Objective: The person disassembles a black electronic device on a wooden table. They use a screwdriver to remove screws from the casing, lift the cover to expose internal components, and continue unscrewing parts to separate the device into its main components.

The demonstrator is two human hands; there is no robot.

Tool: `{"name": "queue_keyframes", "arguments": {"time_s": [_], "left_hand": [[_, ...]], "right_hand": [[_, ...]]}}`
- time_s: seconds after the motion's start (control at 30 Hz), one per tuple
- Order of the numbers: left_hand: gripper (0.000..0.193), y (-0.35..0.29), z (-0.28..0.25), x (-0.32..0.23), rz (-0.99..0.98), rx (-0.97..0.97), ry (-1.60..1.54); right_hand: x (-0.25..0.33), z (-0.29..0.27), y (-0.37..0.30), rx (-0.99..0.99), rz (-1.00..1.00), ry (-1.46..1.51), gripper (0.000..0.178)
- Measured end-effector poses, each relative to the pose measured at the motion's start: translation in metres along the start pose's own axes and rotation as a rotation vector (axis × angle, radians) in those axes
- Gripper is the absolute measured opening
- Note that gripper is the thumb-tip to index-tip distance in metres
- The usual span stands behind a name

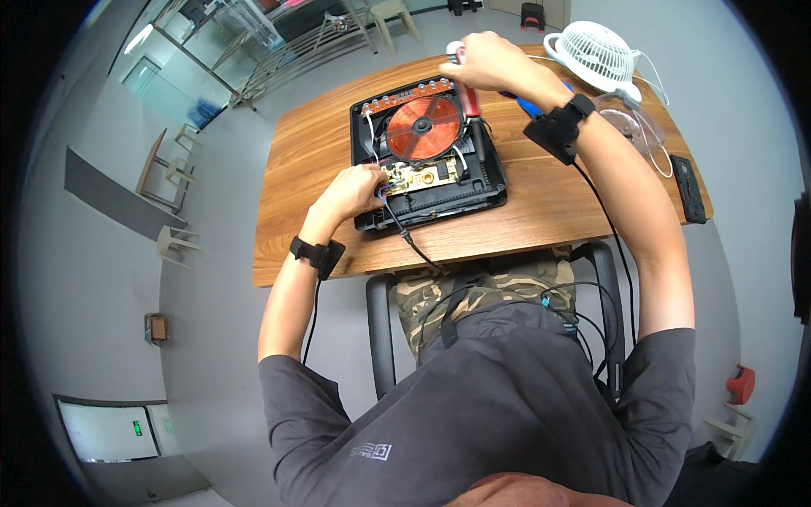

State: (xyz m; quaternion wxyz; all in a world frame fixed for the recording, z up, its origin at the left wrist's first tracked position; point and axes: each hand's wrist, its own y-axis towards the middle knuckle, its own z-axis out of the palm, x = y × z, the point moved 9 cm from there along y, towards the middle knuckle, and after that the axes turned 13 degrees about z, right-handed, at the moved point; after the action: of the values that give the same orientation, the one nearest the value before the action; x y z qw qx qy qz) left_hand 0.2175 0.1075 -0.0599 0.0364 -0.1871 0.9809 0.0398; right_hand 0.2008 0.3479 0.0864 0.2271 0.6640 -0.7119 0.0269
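Note:
An opened induction cooker lies on the wooden table, its black housing exposing a round copper coil and a tan circuit board. My left hand rests at the board's left end, fingers curled together beside thin wires; what they pinch is hidden. A black power cord runs from the housing over the table's near edge. Above the housing's far right corner, my right hand is closed round a red-and-white tool, its kind unclear. Below that fist is a blurred red piece, perhaps part of the same tool.
A white fan stands at the table's far right, near a clear plastic container and white cable. Something blue lies partly behind my right wrist. A long black object sits at the right edge. Cables hang from both wristbands.

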Motion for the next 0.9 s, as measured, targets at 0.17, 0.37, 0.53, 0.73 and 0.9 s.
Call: {"name": "queue_keyframes", "arguments": {"time_s": [0.17, 0.37, 0.53, 0.73, 0.9], "left_hand": [[0.011, -0.007, -0.013, 0.007, -0.062, 0.003, -0.077], [0.013, -0.029, -0.042, 0.019, -0.165, -0.107, -0.107], [0.014, -0.067, -0.048, 0.07, -0.351, -0.115, -0.122], [0.012, -0.107, -0.017, 0.099, -0.47, -0.026, -0.112], [0.013, -0.104, 0.008, 0.101, -0.451, 0.011, -0.188]], "right_hand": [[-0.042, 0.031, 0.009, 0.146, 0.024, -0.223, 0.047], [-0.088, 0.064, -0.003, 0.275, 0.115, -0.36, 0.048], [-0.129, 0.1, -0.004, 0.326, 0.231, -0.284, 0.053], [-0.137, 0.113, -0.011, 0.408, 0.351, -0.241, 0.054], [-0.152, 0.124, -0.006, 0.294, 0.338, -0.248, 0.053]]}}
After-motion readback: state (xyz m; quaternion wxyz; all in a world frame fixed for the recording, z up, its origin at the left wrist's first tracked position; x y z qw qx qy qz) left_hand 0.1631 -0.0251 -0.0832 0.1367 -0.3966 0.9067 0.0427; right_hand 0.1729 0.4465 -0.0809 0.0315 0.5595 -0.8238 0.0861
